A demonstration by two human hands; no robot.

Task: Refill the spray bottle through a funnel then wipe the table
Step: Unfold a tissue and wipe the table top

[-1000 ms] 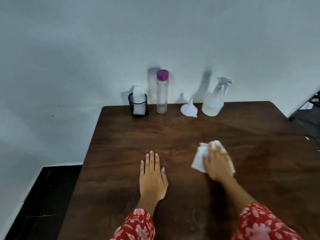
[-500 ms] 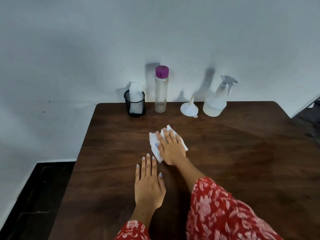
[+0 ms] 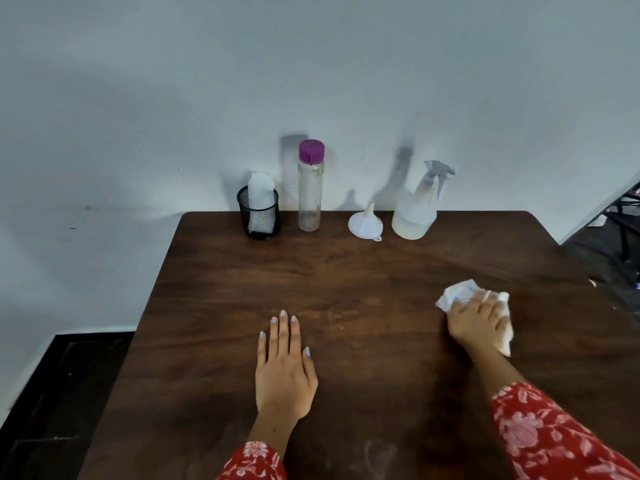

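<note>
Wiping the tabletop [image 3: 346, 271]
Right hand [image 3: 476, 322] presses a tissue [image 3: 457, 294] flat (to wipe); left hand [image 3: 284, 368] lies spread, bracing.

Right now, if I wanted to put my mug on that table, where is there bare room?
Bare wood lies between the left hand and the right hand pressing the tissue, and across the middle ahead of both. The back edge is crowded: mesh cup, purple-capped bottle, funnel, spray bottle.
</note>
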